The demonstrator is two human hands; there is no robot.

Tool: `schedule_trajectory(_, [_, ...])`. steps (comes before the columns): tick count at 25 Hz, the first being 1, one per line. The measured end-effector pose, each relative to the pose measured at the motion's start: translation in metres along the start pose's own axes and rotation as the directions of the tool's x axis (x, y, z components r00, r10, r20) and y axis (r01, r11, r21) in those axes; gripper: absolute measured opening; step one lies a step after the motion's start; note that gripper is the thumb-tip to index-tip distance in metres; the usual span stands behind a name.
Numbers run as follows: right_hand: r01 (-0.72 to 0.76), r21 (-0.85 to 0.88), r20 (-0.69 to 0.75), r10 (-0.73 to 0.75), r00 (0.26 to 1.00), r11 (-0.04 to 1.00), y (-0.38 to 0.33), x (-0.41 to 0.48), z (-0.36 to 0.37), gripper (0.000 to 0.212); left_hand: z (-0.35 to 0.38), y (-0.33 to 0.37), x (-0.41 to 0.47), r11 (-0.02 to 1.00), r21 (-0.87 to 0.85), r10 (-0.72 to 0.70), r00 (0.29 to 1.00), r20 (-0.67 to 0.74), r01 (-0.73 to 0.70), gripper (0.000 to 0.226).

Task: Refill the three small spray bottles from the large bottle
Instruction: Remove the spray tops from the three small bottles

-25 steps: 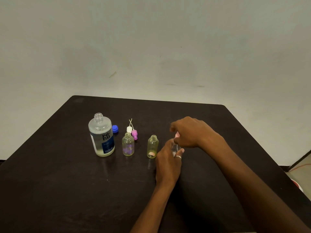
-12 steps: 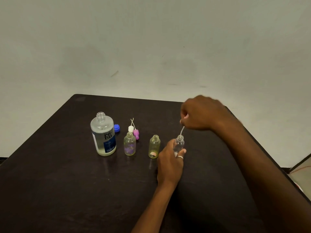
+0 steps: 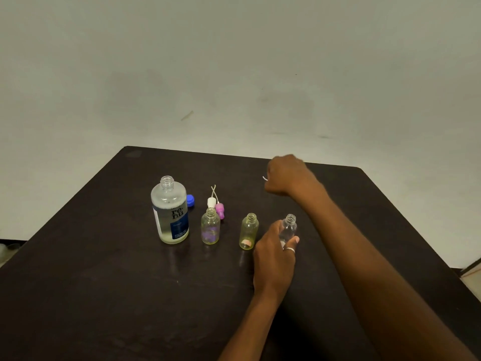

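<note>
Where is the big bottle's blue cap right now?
In the head view, the blue cap lies on the table's left half, just behind and right of the large bottle, with the white and pink spray tops further right.

We are in a plain indoor room: a dark table (image 3: 104,256) stands before a bare, scuffed pale wall (image 3: 234,61). Whether home or workplace, we cannot tell.

Hands over the dark bench (image 3: 104,282).
The left hand (image 3: 274,259) holds a clear little bottle (image 3: 289,227); the right hand (image 3: 286,178), farther back, grips a white tube (image 3: 265,178).
</note>
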State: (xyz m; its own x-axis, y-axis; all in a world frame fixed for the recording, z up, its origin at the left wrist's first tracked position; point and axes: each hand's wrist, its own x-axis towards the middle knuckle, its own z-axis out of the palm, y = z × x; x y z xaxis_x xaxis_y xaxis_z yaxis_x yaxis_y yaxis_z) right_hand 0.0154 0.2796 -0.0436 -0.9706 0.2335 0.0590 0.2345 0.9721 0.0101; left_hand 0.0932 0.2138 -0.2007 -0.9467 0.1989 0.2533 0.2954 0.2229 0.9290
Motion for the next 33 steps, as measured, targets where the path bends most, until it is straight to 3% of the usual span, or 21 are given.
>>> schedule_trajectory(4, [-0.069, 0.007, 0.096, 0.068, 0.993, 0.998, -0.015, 0.021, 0.031, 0.023, -0.004, 0.005, -0.002, 1.0, 0.008, -0.01, 0.999, 0.046, 0.01, 0.041])
schedule_trajectory(9, [-0.118, 0.014, 0.256, 0.11, 0.96, 0.993, -0.023, 0.044, 0.059, 0.006, -0.005, 0.002, -0.001, 0.999, 0.05, 0.003, 0.999, 0.046, -0.005, 0.024])
schedule_trajectory(11, [-0.121, 0.003, 0.288, 0.115, 0.951, 0.993, -0.023, 0.048, 0.067, 0.01, 0.0, -0.004, 0.001, 0.997, 0.072, -0.003, 0.998, 0.064, -0.001, 0.024])
schedule_trajectory(15, [-0.117, -0.014, 0.303, 0.115, 0.946, 0.993, -0.021, 0.054, 0.072, 0.01, 0.005, -0.011, 0.003, 0.976, 0.217, 0.004, 0.993, 0.118, -0.03, 0.029])
schedule_trajectory(23, [-0.116, -0.018, 0.318, 0.116, 0.941, 0.993, -0.019, 0.053, 0.072, 0.018, -0.005, 0.002, 0.0, 0.993, 0.118, 0.006, 0.999, 0.054, -0.013, 0.03])
schedule_trajectory(33, [-0.127, -0.016, 0.312, 0.125, 0.942, 0.992, -0.016, 0.051, 0.072, 0.021, -0.005, 0.002, 0.002, 0.985, 0.169, 0.02, 0.997, 0.076, -0.033, 0.042])
